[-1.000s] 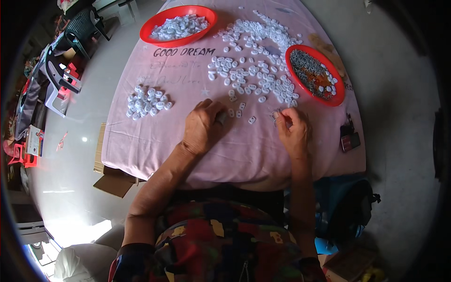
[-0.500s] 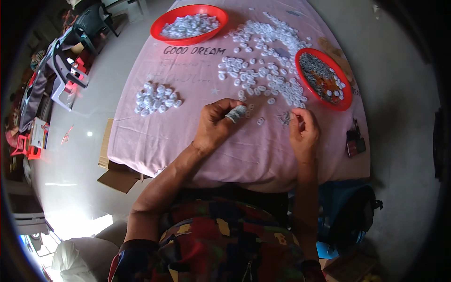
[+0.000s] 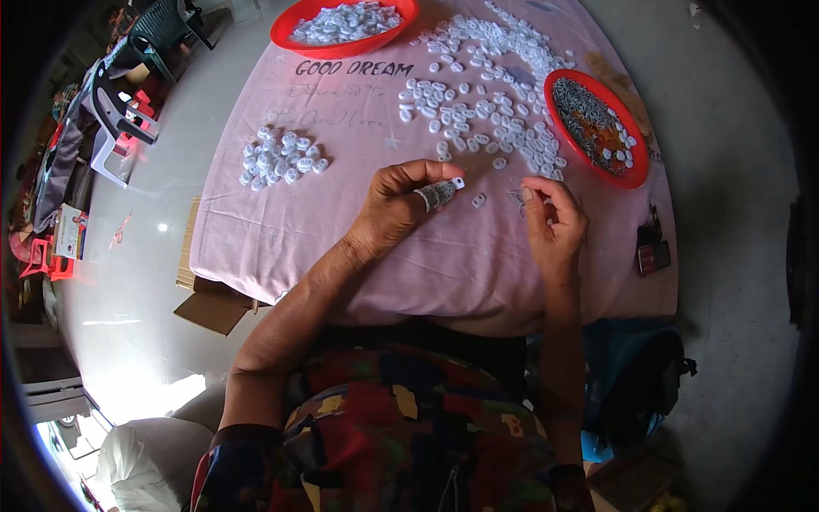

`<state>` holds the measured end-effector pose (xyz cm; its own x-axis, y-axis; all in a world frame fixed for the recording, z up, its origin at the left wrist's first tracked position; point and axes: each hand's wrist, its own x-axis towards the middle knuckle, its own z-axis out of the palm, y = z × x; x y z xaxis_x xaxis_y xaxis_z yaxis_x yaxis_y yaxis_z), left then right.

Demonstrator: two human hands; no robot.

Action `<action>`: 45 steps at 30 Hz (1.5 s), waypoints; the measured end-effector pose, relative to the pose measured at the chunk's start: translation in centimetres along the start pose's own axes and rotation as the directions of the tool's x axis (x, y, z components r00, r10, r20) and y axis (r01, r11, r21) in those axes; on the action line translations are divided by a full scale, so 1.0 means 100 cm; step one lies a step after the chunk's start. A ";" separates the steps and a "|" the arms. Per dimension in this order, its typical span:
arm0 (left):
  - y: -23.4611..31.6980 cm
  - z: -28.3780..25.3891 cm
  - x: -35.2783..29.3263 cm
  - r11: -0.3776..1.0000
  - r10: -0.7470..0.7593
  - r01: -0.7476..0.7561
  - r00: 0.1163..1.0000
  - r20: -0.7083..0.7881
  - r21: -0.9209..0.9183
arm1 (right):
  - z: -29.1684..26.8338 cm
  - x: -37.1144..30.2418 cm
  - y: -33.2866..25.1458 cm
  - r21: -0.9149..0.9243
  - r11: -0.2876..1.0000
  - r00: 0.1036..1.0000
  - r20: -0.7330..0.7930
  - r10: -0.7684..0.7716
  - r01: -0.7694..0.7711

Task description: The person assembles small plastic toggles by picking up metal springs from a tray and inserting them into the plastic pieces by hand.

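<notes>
The left grip (image 3: 394,205) has now lifted one white piece (image 3: 459,183) off the tabletop (image 3: 486,264), pinching it left of the red tray (image 3: 633,180), so that piece is in hand; the right grip (image 3: 556,220), nearer that tray, curls beside small metal pieces (image 3: 517,198), its hold unclear.

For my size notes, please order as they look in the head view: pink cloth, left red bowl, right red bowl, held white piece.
1. Pink cloth
2. Left red bowl and right red bowl: too alike to rank; the left one stands farther away
3. Held white piece
</notes>
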<state>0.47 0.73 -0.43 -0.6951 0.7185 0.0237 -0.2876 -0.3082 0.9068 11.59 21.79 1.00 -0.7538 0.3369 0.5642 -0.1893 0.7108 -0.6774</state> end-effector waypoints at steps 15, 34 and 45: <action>0.002 0.010 -0.005 0.989 0.043 -0.055 0.995 0.088 0.137 | 0.020 -0.013 -0.035 0.558 0.742 0.924 0.300 0.238 -0.372; 0.017 0.016 -0.011 0.988 -0.098 0.092 0.994 0.047 0.125 | 0.020 -0.018 -0.048 0.552 0.710 0.899 0.302 0.318 -0.437; 0.008 -0.003 -0.011 0.962 -0.262 0.272 0.939 0.224 -0.019 | 0.018 -0.018 -0.046 0.309 0.951 0.971 0.227 -0.077 0.003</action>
<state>0.82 -0.49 0.13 -0.4295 0.8950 -0.1205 -0.4783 -0.1122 0.8710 12.70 16.83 2.25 -0.8601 0.1325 0.4925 -0.3765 0.4864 -0.7884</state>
